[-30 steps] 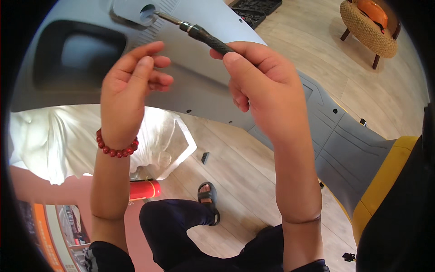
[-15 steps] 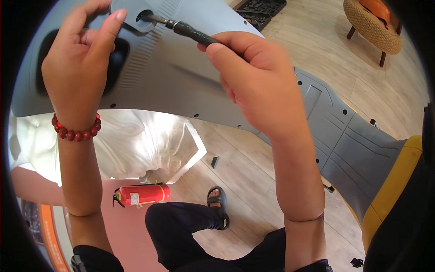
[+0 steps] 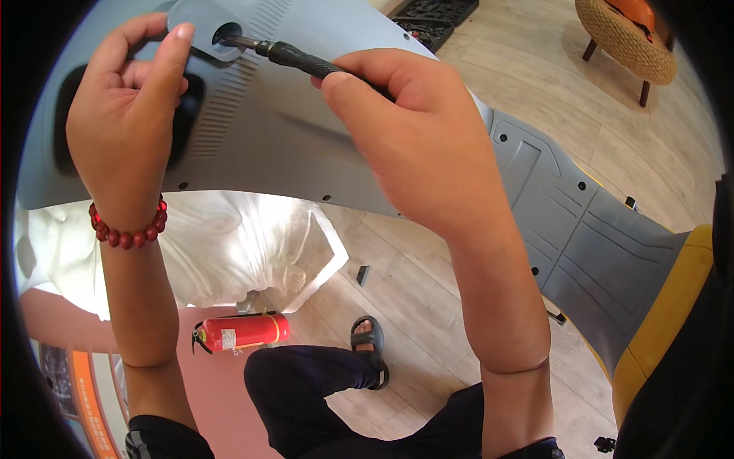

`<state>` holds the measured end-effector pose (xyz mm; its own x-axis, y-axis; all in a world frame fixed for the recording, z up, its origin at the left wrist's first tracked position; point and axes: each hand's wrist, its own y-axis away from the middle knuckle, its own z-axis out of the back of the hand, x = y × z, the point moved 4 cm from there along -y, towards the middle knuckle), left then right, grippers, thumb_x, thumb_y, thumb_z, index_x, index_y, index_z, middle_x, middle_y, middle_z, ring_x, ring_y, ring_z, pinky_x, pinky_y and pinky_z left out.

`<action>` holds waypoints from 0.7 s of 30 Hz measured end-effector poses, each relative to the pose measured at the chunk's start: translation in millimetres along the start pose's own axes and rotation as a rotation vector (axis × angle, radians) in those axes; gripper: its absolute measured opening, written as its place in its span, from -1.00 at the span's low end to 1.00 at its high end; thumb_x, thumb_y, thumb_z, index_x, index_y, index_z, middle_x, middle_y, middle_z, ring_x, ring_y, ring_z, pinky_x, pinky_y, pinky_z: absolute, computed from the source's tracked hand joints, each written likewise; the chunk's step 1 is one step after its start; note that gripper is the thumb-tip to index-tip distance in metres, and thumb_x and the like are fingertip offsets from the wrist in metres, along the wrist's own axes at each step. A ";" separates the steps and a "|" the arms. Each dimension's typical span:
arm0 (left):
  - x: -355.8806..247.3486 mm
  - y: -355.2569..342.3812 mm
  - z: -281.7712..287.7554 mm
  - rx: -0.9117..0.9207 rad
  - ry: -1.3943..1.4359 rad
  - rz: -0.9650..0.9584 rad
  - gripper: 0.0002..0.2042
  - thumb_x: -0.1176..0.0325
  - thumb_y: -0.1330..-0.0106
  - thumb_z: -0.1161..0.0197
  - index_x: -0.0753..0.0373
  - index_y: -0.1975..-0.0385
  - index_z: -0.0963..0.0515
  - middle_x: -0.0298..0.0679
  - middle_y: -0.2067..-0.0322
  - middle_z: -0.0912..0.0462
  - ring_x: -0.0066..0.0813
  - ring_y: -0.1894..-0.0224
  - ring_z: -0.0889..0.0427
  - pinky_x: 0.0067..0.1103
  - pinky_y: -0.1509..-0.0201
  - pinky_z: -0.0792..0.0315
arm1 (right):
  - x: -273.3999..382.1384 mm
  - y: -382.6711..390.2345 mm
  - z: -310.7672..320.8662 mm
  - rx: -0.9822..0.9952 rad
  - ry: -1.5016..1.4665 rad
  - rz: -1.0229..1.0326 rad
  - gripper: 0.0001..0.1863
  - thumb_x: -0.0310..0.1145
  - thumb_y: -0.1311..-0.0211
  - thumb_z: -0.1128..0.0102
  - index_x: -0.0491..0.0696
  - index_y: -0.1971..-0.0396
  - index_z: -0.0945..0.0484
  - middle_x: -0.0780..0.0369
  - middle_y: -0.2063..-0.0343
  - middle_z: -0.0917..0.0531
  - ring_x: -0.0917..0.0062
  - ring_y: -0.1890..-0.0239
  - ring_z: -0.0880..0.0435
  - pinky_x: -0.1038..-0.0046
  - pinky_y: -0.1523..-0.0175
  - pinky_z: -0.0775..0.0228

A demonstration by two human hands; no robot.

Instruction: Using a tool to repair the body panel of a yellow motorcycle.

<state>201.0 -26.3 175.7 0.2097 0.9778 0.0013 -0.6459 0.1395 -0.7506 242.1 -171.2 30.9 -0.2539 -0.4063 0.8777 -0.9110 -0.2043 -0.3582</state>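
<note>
My right hand (image 3: pixel 405 130) is closed round a black knurled screwdriver (image 3: pixel 287 56), whose metal shaft reaches into a dark round hole in a raised grey plate (image 3: pixel 197 17). My left hand (image 3: pixel 126 122), with a red bead bracelet, grips that plate's edge with curled fingers and thumb. The plate sits on a large grey plastic body panel (image 3: pixel 275 161) with vent slots and dark recessed fixings. A dark recess lies partly behind my left hand. The shaft's tip is hidden in the hole.
The grey and yellow body (image 3: pixel 562 237) extends right. An open black tool case (image 3: pixel 428 30) and wicker stool (image 3: pixel 642 61) with an orange object lie beyond. Below are a white sculpted object (image 3: pixel 214 237), a red fire extinguisher (image 3: pixel 252 330) and a small dark block (image 3: pixel 363 275).
My left hand moved up and left to the plate's edge. My right hand and screwdriver shifted left and down in view, the shaft staying at the hole.
</note>
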 end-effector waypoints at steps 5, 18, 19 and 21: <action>3.3 -1.7 0.7 0.082 -0.003 -0.009 -0.72 0.29 -0.25 -0.27 0.32 0.13 -0.54 -0.49 0.65 -0.46 -0.84 0.55 -0.40 -0.86 0.46 -0.25 | 2.0 0.2 0.2 -0.011 -0.007 0.024 -0.70 -0.32 -0.13 0.03 -0.29 0.49 -0.55 0.09 0.78 -0.47 0.42 0.71 -0.47 0.39 0.49 -0.32; 8.3 -2.2 0.3 0.089 0.049 -0.017 -0.72 0.29 -0.26 -0.26 0.33 0.13 -0.54 -0.49 0.65 -0.47 -0.84 0.57 -0.38 -0.87 0.47 -0.24 | 18.3 2.1 4.3 -0.175 0.565 0.590 -0.81 -0.40 -0.07 -0.08 -0.20 0.62 -0.48 0.06 0.70 -0.51 0.22 0.60 -0.53 0.32 0.45 -0.36; 8.6 -2.0 0.3 0.088 0.053 -0.010 -0.72 0.29 -0.26 -0.26 0.33 0.13 -0.54 -0.49 0.65 -0.47 -0.85 0.56 -0.38 -0.87 0.48 -0.24 | 18.7 0.4 5.9 -0.157 0.549 0.590 -0.82 -0.40 -0.07 -0.08 -0.21 0.60 -0.48 0.06 0.69 -0.51 0.22 0.59 -0.54 0.32 0.44 -0.36; 9.0 -1.5 0.4 0.082 0.043 -0.005 -0.72 0.29 -0.25 -0.26 0.32 0.14 -0.54 -0.49 0.65 -0.47 -0.85 0.56 -0.39 -0.87 0.48 -0.24 | 24.3 0.4 6.7 -0.125 0.751 0.715 -0.83 -0.41 -0.07 -0.08 -0.21 0.58 -0.48 0.05 0.67 -0.51 0.21 0.56 -0.54 0.31 0.42 -0.36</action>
<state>203.5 -17.6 177.1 0.2430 0.9697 -0.0244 -0.7024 0.1585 -0.6939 237.8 -187.1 49.9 -0.8447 0.2713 0.4614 -0.4849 -0.0230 -0.8742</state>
